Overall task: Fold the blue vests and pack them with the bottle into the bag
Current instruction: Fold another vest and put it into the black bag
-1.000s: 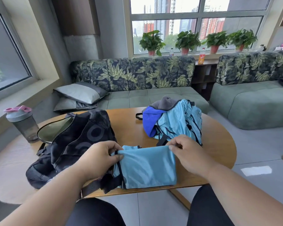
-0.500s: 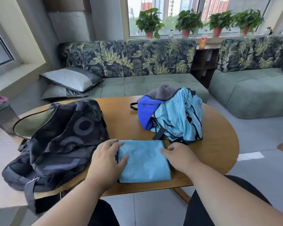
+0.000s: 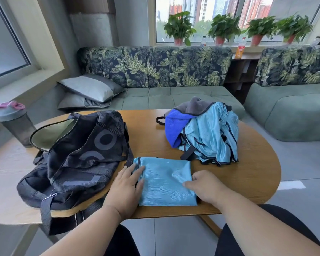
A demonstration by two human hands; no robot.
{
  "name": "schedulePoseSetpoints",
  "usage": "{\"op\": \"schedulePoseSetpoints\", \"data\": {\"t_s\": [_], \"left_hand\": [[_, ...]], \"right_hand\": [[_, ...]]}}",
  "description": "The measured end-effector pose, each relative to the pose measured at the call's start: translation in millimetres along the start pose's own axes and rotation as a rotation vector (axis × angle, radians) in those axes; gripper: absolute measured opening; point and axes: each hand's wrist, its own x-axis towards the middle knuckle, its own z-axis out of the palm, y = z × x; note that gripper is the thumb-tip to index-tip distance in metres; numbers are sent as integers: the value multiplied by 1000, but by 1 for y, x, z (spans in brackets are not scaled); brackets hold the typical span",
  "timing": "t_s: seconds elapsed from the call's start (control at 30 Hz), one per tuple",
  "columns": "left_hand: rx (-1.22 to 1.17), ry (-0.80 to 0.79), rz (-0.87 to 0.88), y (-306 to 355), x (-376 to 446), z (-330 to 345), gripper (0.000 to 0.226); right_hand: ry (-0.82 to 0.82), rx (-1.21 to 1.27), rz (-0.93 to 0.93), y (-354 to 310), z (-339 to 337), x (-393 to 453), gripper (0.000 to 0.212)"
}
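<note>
A folded light-blue vest (image 3: 166, 182) lies flat near the front edge of the round wooden table (image 3: 257, 172). My left hand (image 3: 126, 187) presses its left edge with straight fingers. My right hand (image 3: 205, 185) rests on its right edge, fingers loosely bent. Behind the vest sits a heap of unfolded blue vests (image 3: 209, 137) with a darker blue and a grey cloth on top. The black bag (image 3: 78, 157) lies open on the left of the table. A grey shaker bottle (image 3: 13, 122) with a pink lid stands at the far left.
A leaf-patterned sofa (image 3: 155, 71) with grey cushions (image 3: 89, 89) runs behind the table, with a second sofa (image 3: 294, 100) at the right. Potted plants (image 3: 224, 28) line the windowsill. Grey floor tiles show at the right and below the table.
Both hands laid the held vest down flat on the table and now press its side edges. The camera view shifted, bringing the bottle back into sight.
</note>
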Motion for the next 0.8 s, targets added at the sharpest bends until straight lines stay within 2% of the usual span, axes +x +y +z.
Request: {"op": "schedulePoseSetpoints", "data": {"t_s": [0.1, 0.3, 0.47, 0.57, 0.63, 0.8], "left_hand": [[-43, 56, 29, 1, -2, -1, 50], [-134, 122, 25, 0, -3, -3, 48], [-140, 196, 16, -1, -5, -3, 51], [-126, 234, 23, -1, -6, -2, 70], [-138, 242, 22, -2, -7, -1, 74], [-149, 248, 29, -4, -8, -2, 83]], "right_hand": [[-3, 230, 5, -3, 2, -2, 21], [-92, 702, 120, -16, 2, -4, 20], [-31, 810, 10, -30, -5, -7, 21], [72, 743, -84, -42, -19, -3, 18], [129, 623, -192, -59, -34, -1, 19], [236, -5, -614, -136, -84, -11, 27]]}}
